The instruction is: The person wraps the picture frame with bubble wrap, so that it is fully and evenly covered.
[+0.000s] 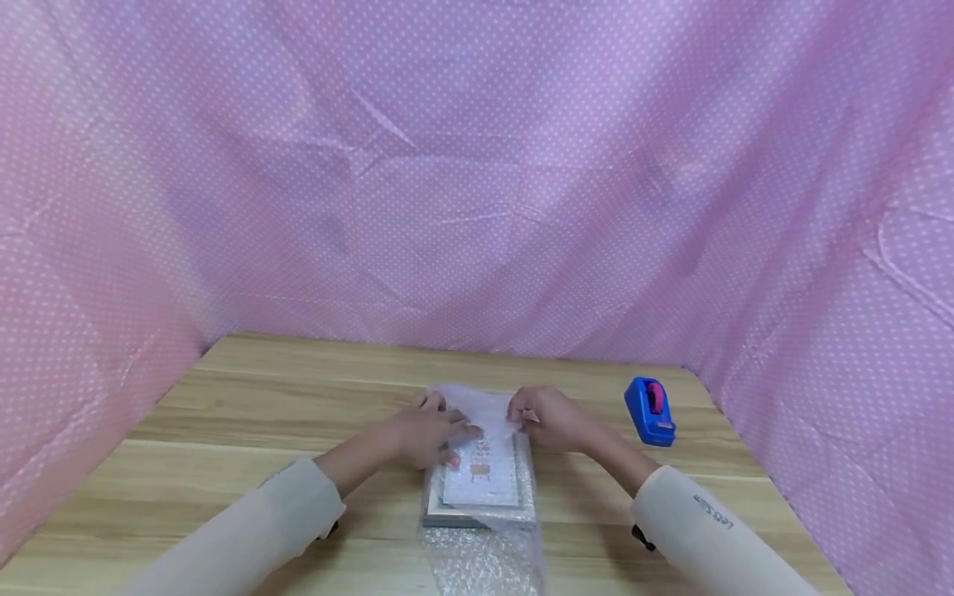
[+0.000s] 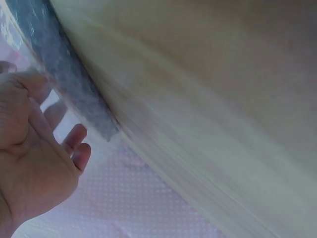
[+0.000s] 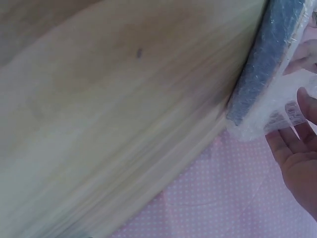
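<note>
A flat picture frame (image 1: 480, 488) with a pale mat and a small orange-brown print lies on a sheet of bubble wrap (image 1: 484, 564), which also covers its upper part. My left hand (image 1: 431, 434) rests on the wrapped frame from the left, its fingers spread over the top. At the upper right corner, my right hand (image 1: 547, 418) pinches an edge of the wrap between thumb and curled fingers. Both wrist views show the frame's dark side under clear wrap, with the left palm (image 2: 37, 163) and the right hand (image 3: 299, 158) beside it.
A blue tape dispenser (image 1: 650, 414) with a pink roll stands at the right of the wooden table (image 1: 298, 389). Pink dotted cloth (image 1: 477, 207) hangs around the back and sides. Loose bubble wrap runs toward the near edge.
</note>
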Motion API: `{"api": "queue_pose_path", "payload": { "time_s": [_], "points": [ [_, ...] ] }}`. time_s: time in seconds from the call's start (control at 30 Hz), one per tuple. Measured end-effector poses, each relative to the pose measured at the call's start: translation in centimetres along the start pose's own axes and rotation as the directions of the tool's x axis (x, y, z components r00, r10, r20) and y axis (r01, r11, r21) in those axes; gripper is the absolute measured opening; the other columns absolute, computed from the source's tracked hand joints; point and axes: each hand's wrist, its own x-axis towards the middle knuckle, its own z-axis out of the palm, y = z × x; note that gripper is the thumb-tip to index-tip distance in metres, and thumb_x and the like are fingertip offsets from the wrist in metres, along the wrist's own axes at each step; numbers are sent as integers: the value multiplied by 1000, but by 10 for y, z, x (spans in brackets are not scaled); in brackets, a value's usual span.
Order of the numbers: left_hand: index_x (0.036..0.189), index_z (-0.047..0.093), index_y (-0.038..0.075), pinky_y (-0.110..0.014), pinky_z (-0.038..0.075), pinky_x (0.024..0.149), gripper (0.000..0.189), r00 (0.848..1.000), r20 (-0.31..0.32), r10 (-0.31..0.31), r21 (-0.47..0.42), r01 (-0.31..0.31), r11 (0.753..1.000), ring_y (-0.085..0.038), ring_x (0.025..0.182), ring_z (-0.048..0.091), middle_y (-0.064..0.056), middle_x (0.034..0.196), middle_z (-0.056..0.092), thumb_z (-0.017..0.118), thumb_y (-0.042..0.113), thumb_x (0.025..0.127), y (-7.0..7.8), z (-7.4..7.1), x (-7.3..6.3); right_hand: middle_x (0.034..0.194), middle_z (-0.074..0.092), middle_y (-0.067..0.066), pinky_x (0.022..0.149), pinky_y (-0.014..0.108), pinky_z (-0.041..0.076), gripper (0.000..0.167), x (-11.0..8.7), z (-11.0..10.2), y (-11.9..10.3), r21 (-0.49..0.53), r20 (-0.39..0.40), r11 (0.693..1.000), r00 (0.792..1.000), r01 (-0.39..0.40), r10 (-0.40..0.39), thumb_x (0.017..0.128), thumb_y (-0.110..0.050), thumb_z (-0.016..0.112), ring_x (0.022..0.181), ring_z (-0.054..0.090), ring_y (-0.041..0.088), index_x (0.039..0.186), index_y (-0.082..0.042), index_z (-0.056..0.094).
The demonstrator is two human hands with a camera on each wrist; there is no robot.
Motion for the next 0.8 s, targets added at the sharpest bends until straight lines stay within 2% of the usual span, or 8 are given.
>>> {"api": "queue_pose_path", "payload": {
  "time_s": [0.07, 0.13, 0.23, 0.37, 0.53, 0.63, 0.7, 0.8],
  "points": [
    [152, 49, 38, -58, 27, 118, 56, 999, -31, -20, -27, 20, 999, -25, 120, 43, -2, 156, 48, 59, 49, 99, 3, 2, -2, 92, 72, 3, 80, 32, 58, 24, -2, 1, 0, -4, 8, 1000, 1000, 25, -25, 79, 16, 68, 89, 69, 18, 87, -6, 69],
    [149, 54, 36, -49, 35, 110, 52, 998, -59, -38, -49, 35, 998, -20, 109, 41, -1, 151, 54, 62, 46, 98, 5, 4, -3, 91, 71, 4, 79, 31, 58, 26, -4, 4, 2, -20, 20, 996, 996, 83, -83, 76, 18, 67, 89, 68, 18, 87, -5, 70],
    [141, 63, 31, -40, 40, 99, 47, 994, -94, -48, -64, 42, 997, -17, 104, 42, 1, 142, 62, 67, 42, 96, 7, 5, -4, 89, 70, 5, 80, 29, 57, 25, -4, 9, 5, -47, 23, 982, 983, 185, -184, 74, 19, 67, 90, 68, 18, 85, -3, 71],
    [128, 72, 23, -38, 41, 99, 39, 990, -129, -57, -80, 47, 996, -19, 105, 45, 1, 127, 69, 73, 37, 92, 9, 3, -4, 86, 65, 3, 77, 25, 56, 20, -6, 13, 8, -64, 27, 963, 965, 263, -262, 78, 15, 68, 87, 65, 15, 83, -5, 69],
    [117, 76, 16, -40, 42, 100, 33, 985, -163, -59, -105, 42, 994, -21, 104, 48, 1, 112, 75, 77, 34, 89, 11, 1, -5, 87, 62, 1, 72, 19, 52, 18, -9, 14, 7, -54, 74, 971, 970, 234, -230, 82, 9, 71, 80, 58, 7, 81, -8, 66],
    [103, 77, 14, -39, 44, 96, 27, 977, -210, -30, -70, 15, 997, -21, 98, 51, 3, 99, 75, 79, 35, 87, 11, 2, -5, 88, 61, -1, 73, 17, 52, 13, -12, 15, 4, -55, 121, 978, 974, 200, -193, 88, -3, 74, 79, 57, 5, 81, -11, 66],
    [93, 77, 14, -38, 46, 95, 23, 966, -260, -1, -35, -8, 999, -21, 95, 53, 4, 95, 75, 81, 36, 85, 10, 4, -5, 87, 58, -5, 71, 17, 51, 13, -14, 16, 2, -72, 145, 980, 974, 185, -173, 91, -14, 74, 78, 55, 3, 81, -14, 66],
    [82, 74, 16, -37, 51, 91, 23, 938, -346, 36, 13, -33, 999, -20, 89, 59, 5, 89, 74, 84, 38, 81, 10, 8, -5, 85, 52, -9, 69, 16, 49, 21, -16, 18, 1, -102, 156, 980, 976, 171, -154, 94, -26, 75, 75, 50, 2, 79, -17, 64]
  ]
}}
